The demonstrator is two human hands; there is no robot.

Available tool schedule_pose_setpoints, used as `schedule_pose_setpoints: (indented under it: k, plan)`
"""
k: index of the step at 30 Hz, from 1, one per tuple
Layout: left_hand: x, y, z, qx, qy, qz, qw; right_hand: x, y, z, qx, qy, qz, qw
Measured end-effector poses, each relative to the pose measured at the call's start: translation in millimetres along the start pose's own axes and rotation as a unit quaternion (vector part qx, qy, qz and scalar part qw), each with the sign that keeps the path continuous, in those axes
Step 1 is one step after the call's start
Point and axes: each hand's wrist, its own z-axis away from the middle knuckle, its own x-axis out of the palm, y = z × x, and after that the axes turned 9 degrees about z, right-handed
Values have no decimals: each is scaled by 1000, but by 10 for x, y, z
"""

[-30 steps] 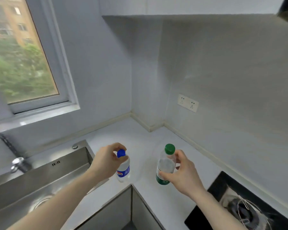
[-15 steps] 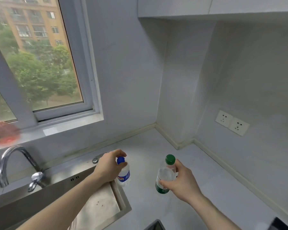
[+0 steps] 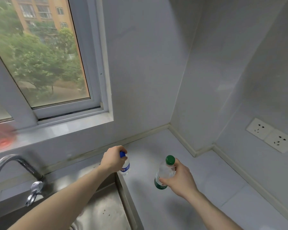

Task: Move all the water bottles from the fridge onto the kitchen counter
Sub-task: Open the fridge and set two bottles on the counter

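The left hand [image 3: 112, 161] curls around the top of a small clear plastic bottle [image 3: 125, 166] with a round blue cap, right by the edge of the shiny metal sink [image 3: 106, 211]. The right hand [image 3: 179, 179] wraps its fingers around a taller clear bottle [image 3: 164, 174] with a green cap and green label. Both bottles are upright over the smooth gray surface [image 3: 223, 188]. I cannot tell if they touch it.

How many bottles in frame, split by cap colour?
Blue cap: 1, the blue-capped bottle, held by the left hand
Green cap: 1, the green-capped bottle, held by the right hand
Total: 2
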Motion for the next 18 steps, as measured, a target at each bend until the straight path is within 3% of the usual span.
schedule_pose_setpoints:
  k: [8,18]
  plan:
    - [78,-157,-547,-59,9,21,998,122,-186,-698,-14,-25,26,999]
    - [192,-314,-1194,-75,12,-3,997,321,-370,-1553,-44,-36,43,997]
